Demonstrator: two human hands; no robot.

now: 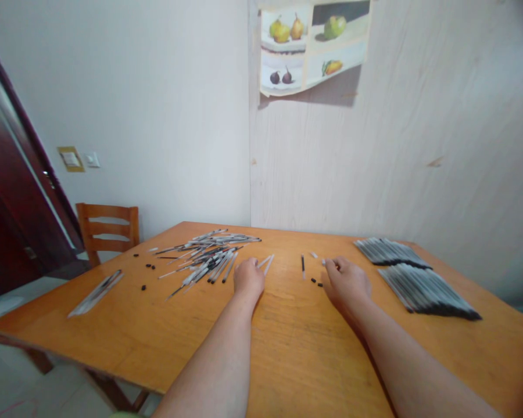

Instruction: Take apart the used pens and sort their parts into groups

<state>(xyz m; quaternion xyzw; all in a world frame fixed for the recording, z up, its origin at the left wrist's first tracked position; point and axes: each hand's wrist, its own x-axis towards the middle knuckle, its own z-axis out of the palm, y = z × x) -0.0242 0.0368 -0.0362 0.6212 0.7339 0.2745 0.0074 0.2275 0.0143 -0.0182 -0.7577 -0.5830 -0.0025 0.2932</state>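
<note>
My left hand rests on the orange wooden table, fingers curled round two clear pen barrels that stick out past it. Just left of it lies a loose heap of pen parts. My right hand lies knuckles up on the table, fingers closed on a small white piece at its fingertips. Between the hands lie a thin black refill and a few small black caps.
Two neat rows of finished pens lie at the right of the table, another stack behind them. A flat packet and scattered black caps sit at the left. A wooden chair stands beyond the left edge, by a door.
</note>
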